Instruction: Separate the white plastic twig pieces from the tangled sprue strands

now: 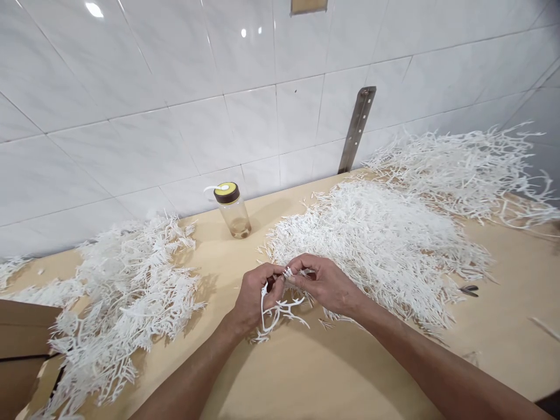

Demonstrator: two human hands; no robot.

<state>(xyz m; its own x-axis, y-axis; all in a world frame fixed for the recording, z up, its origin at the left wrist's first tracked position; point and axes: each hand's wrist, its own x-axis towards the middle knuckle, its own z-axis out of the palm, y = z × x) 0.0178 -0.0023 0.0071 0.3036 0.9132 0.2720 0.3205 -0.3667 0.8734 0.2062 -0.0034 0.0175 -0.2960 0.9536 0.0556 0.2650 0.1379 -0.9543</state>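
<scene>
Between my hands is a white branching plastic sprig [280, 312], its bare forked stems hanging below my fingers. My left hand [258, 291] is closed around it, thumb and forefinger pinching near a small tuft of short tips. From the other side my right hand [326, 283] pinches at the same tuft; its fingertips almost meet those of the left. Exactly what lies between the right fingertips is partly hidden. Just behind my hands spreads a large heap of short white plastic sprig pieces [367, 233].
A heap of white branched sprigs [126, 286] lies left, beside a cardboard box [26, 332]. A clear bottle with a yellow and black lid [233, 213] stands behind. More long white stems [464, 169] lie far right. A metal strip [357, 129] leans against the tiled wall.
</scene>
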